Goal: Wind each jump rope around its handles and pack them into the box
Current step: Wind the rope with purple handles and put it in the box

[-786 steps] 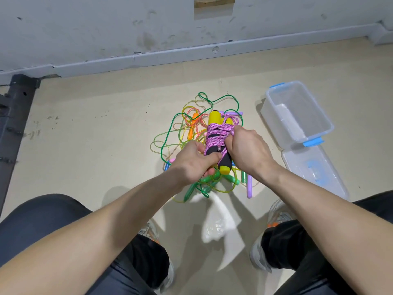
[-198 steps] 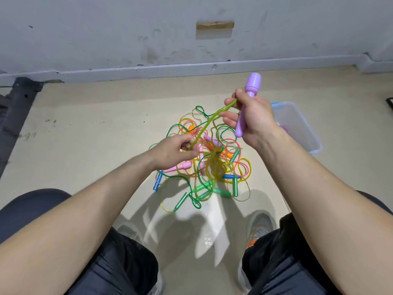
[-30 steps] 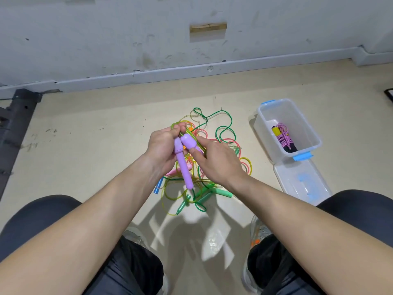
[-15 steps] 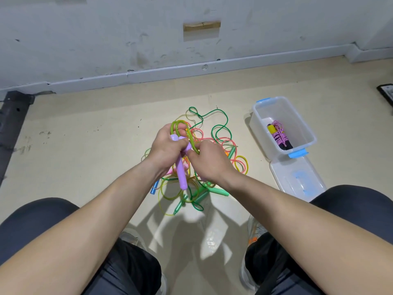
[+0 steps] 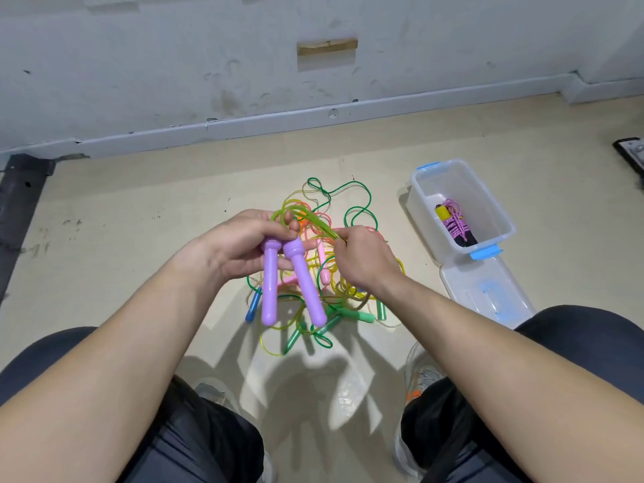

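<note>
– So, near end first. What's in frame?
– Knees in dark trousers (image 5: 52,364) at btm L + R, shoes (image 5: 423,378) between them. Both forearms reach fwd over the floor (image 5: 139,221).
– Hands?
– L hand (image 5: 237,245): fingers curled round the top ends of two purple handles (image 5: 270,287). The handles sit side by side, free ends hanging down and splayed a bit. R hand (image 5: 362,263) is just right of them, fingers pinched on the yellow-green rope (image 5: 310,219), which loops up out of the L hand's grip.
– Other ropes?
– Tangled pile (image 5: 352,313) on the floor below/behind the hands. Green, yellow, pink, orange cords, w/ green, blue, pink handles poking out.
– Box?
– Clear box (image 5: 495,210) w/ blue latches, open, right of the pile, apart from both hands. One wound rope (image 5: 454,226) inside: pink cord round black handles, yellow end. Lid (image 5: 481,291) flat on the floor, just beside the box's near end.
– Beyond?
– Grey wall (image 5: 174,64) + skirting.
</note>
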Demonstrator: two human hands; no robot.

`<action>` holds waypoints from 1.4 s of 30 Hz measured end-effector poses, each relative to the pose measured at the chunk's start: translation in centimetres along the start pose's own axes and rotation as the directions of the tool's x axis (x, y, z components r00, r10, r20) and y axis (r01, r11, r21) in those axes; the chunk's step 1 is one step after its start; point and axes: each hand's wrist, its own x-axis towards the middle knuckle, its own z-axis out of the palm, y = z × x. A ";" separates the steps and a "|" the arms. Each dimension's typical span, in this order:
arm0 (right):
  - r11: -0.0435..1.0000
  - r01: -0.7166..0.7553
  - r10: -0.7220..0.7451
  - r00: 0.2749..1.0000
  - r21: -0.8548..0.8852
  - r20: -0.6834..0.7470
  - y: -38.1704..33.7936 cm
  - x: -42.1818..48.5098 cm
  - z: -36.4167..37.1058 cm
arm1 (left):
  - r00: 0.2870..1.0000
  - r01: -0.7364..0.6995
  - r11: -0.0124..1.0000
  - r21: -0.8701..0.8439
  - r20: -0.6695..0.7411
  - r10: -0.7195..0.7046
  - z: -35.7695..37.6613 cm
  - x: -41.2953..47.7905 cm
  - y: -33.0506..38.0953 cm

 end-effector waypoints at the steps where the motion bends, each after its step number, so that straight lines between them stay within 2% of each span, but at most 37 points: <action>1: 0.999 0.021 -0.021 1.000 -0.046 0.016 0.4 0.3 -0.3 | 0.999 0.013 1.000 -0.006 0.032 -0.013 0.1 -0.2 0.0; 4: 0.968 0.212 -0.198 0.974 -0.137 0.110 0.7 0.6 -0.6 | 0.997 -0.027 0.996 -0.086 0.063 0.032 0.2 -0.4 0.0; 7: 0.938 0.338 -0.309 0.915 -0.076 0.261 0.3 0.2 -0.7 | 0.996 -0.045 0.985 -0.169 0.071 0.057 0.1 -0.6 0.1; 8: 0.945 0.326 -0.308 0.905 -0.012 0.292 0.1 0.3 -1.0 | 0.997 -0.055 0.983 -0.174 0.052 0.065 0.0 -0.7 0.1; 11: 0.967 0.167 -0.225 0.912 0.192 0.343 -0.1 0.6 -2.4 | 0.994 -0.112 0.990 -0.086 -0.031 0.109 0.4 -0.7 -0.1; 12: 0.972 0.158 -0.210 0.914 0.172 0.348 -0.2 0.6 -2.6 | 0.990 -0.131 0.990 -0.050 -0.059 0.128 0.6 -0.6 -0.2; 14: 0.963 0.271 -0.258 0.908 0.005 0.330 -0.6 0.2 -2.7 | 0.977 -0.169 0.986 -0.002 -0.134 0.167 0.8 -0.3 -0.7; 16: 0.912 0.364 -0.299 0.905 -0.190 0.302 -1.4 -0.2 -2.2 | 0.960 -0.200 0.980 0.013 -0.195 0.199 1.1 0.1 -1.2; 18: 0.874 0.383 -0.302 0.911 -0.300 0.281 -2.0 -0.2 -1.6 | 0.947 -0.226 0.973 0.047 -0.226 0.230 1.3 0.4 -1.9; 23: 0.840 0.396 -0.298 0.908 -0.371 0.294 -2.3 -0.7 -1.6 | 0.920 -0.238 0.936 0.258 -0.249 0.303 1.4 0.8 -3.2; 25: 0.856 0.379 -0.282 0.912 -0.351 0.297 -2.7 -1.1 -1.9 | 0.917 -0.246 0.930 0.272 -0.246 0.314 1.2 1.0 -3.4; 29: 0.886 0.357 -0.245 0.902 -0.297 0.355 -3.2 -1.7 -1.7 | 0.898 -0.274 0.929 0.248 -0.280 0.339 1.2 1.3 -3.5; 32: 0.934 0.330 -0.261 0.893 -0.138 0.367 -3.4 -2.1 -0.5 | 0.849 -0.319 0.923 0.215 -0.369 0.379 1.4 1.8 -3.7; 35: 0.979 0.167 -0.191 0.954 0.122 0.231 -3.7 -2.5 0.2 | 0.794 -0.379 0.907 0.180 -0.440 0.419 1.8 2.2 -3.7; 37: 0.939 0.067 -0.108 0.988 0.336 0.107 -3.9 -3.0 0.5 | 0.763 -0.422 0.895 0.143 -0.476 0.436 1.8 2.6 -3.4; 39: 0.876 0.027 -0.058 0.997 0.481 0.050 -4.0 -3.5 0.6 | 0.757 -0.447 0.891 0.080 -0.497 0.424 1.6 2.9 -3.0; 40: 0.872 0.040 -0.064 0.997 0.489 0.032 -4.0 -3.7 0.6 | 0.758 -0.452 0.890 0.050 -0.504 0.414 1.5 2.9 -2.9; 42: 0.923 0.102 -0.116 0.993 0.370 0.015 -3.8 -3.7 0.5 | 0.746 -0.469 0.883 0.017 -0.528 0.406 1.5 2.9 -2.7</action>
